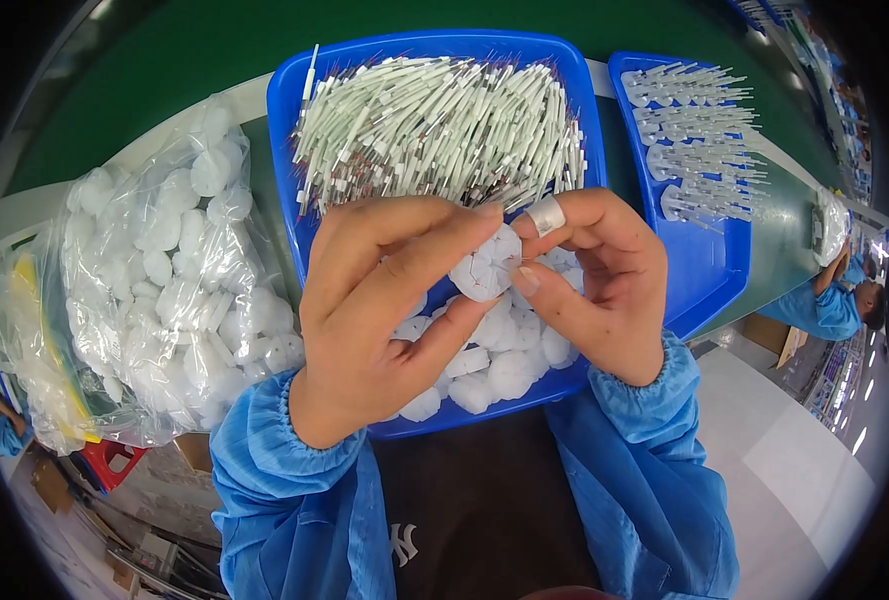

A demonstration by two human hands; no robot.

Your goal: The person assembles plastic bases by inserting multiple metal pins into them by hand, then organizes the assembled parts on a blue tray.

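My left hand point(370, 290) grips a round, translucent white plastic piece point(477, 278) by its edge, between thumb and fingers. My right hand point(605, 280), with a white band point(546, 215) around its index finger, pinches a thin wire at the right side of that piece. Fine reddish wires show against the piece's face. Beneath both hands lies a blue tray point(283, 130). Its far part holds a heap of slim white tubes point(435, 125) with thin leads, and its near part a pile of similar white round pieces point(513, 372), partly hidden by my hands.
A clear plastic bag point(180, 310) full of white round pieces lies at the left. On the right, another blue tray point(705, 285) holds rows of round pieces with tubes attached point(690, 140). A red stool point(113, 462) stands lower left; a person in blue point(825, 308) sits far right.
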